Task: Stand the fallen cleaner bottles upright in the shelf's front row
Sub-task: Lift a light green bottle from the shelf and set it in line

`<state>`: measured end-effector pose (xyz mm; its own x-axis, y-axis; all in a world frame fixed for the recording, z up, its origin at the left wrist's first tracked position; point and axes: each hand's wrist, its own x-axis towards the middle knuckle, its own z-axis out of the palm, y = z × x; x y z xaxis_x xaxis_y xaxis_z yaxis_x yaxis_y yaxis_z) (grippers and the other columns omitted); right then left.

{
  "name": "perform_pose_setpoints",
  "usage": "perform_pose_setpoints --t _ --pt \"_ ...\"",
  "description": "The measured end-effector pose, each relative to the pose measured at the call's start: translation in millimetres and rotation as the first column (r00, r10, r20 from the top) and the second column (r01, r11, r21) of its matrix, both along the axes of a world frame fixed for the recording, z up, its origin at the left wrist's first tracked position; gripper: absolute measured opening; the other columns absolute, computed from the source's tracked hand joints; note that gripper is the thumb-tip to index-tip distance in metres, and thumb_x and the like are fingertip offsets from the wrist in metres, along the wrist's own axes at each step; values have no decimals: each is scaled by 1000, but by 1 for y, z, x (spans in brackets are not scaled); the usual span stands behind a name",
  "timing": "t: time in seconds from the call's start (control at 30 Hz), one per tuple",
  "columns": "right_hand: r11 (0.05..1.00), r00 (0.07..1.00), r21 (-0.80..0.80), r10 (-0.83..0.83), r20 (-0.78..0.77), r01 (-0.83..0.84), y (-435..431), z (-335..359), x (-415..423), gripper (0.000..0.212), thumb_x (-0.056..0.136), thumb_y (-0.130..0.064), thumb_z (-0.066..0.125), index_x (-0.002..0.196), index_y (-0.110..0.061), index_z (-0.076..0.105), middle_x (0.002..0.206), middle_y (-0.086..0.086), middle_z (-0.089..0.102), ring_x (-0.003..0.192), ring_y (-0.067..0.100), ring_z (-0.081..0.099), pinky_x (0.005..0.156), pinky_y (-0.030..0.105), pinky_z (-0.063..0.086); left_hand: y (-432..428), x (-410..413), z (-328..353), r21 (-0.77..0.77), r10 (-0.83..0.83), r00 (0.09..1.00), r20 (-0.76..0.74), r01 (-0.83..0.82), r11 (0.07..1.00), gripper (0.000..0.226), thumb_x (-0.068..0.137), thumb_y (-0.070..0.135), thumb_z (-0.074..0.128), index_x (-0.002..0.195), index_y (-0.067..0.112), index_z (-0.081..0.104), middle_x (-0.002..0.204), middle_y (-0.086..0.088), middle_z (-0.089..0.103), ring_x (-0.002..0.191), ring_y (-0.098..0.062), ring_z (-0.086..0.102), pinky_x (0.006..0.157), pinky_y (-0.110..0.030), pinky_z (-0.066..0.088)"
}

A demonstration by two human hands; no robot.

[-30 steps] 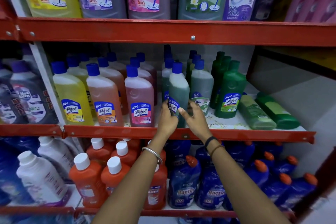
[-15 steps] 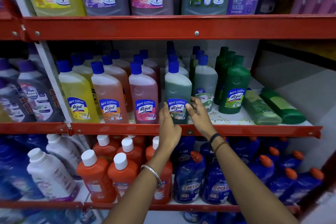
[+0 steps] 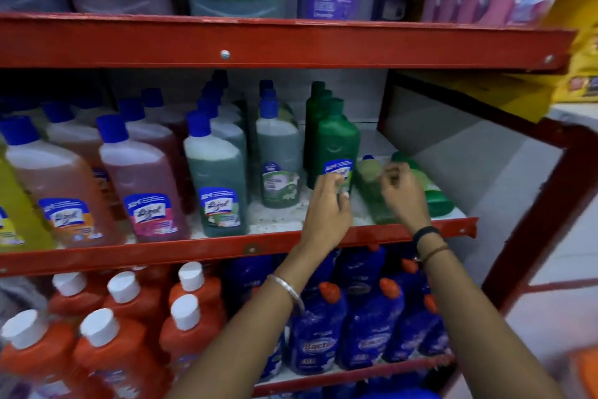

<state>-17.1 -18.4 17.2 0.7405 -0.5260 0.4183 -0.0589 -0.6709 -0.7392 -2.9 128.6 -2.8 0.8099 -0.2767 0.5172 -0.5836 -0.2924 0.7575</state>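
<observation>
Right of centre, both hands, left (image 3: 328, 204) and right (image 3: 403, 193), hovered released over a fallen olive bottle (image 3: 372, 191)

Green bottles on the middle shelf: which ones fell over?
The two green bottles lying flat at the shelf's right end; the other green ones stand upright.
</observation>
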Motion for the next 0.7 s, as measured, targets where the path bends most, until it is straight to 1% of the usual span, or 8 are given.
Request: perform_pose_setpoints --t 0.07,0.13,0.2,0.3,0.43,0.53,0.6,0.7 --pt "984 978 -159 -106 -181 78 -26 1 1 19 84 -15 55 94 2 56 102 31 63 96 43 60 73 42 44 -37 8 -3 113 4 988 -155 13 993 20 88 7 47 105 -3 51 113 -25 56 107 -35 54 88 -40 43" --pt "964 939 -260 -133 -318 48 -38 1 5 25 85 -14 53 100 6 57 107 31 62 99 43 60 77 42 47 -64 14 -3 183 32 960 -277 20 983 22 90 11 47 105 -4 52 110 -28 59 104 -38 56 82 -37 43" --pt "961 893 -278 -134 -430 10 -39 -1 10 28 86 -14 51 103 7 58 111 29 62 102 41 60 81 40 49 -80 18 -3 227 61 938 -341 20 974 26 92 14 44 107 -5 52 110 -30 60 104 -41 57 82 -38 45" --pt "948 854 -314 -124 -505 -47 -42 0 20 25 87 -11 48 99 6 60 110 26 63 103 39 60 79 37 48 -98 26 -1 264 117 890 -441 4 964 29 92 13 42 111 -7 50 118 -30 57 108 -41 55 88 -41 45" --pt "968 822 -231 -51 -567 -100 -44 9 26 27 89 -12 45 110 4 54 121 25 59 112 37 55 87 35 44 -107 37 3 127 111 760 -641 -38 991 29 88 15 46 113 2 51 115 -19 58 111 -34 56 91 -35 46" --pt "980 802 -155 6 -597 -123 -47 12 22 26 90 -14 44 107 2 54 121 25 58 111 37 55 84 34 43 -111 41 6 -81 -24 637 -771 -60 995 21 85 18 54 103 11 48 105 -14 60 104 -32 61 92 -40 52" --pt "986 815 -130 7 -579 -101 -47 11 16 25 91 -18 44 105 1 53 118 25 59 108 37 56 82 36 43 -108 42 7 -164 -97 597 -796 -59 985 32 81 22 63 106 11 46 108 -16 61 103 -31 62 92 -42 53" --pt "996 859 -71 6 -512 -49 -46 9 7 26 93 -27 46 97 -2 52 115 23 60 106 37 55 79 34 40 -99 49 2 -214 -133 585 -800 -71 974 64 72 31 71 122 2 44 115 -17 62 99 -30 64 87 -41 55"
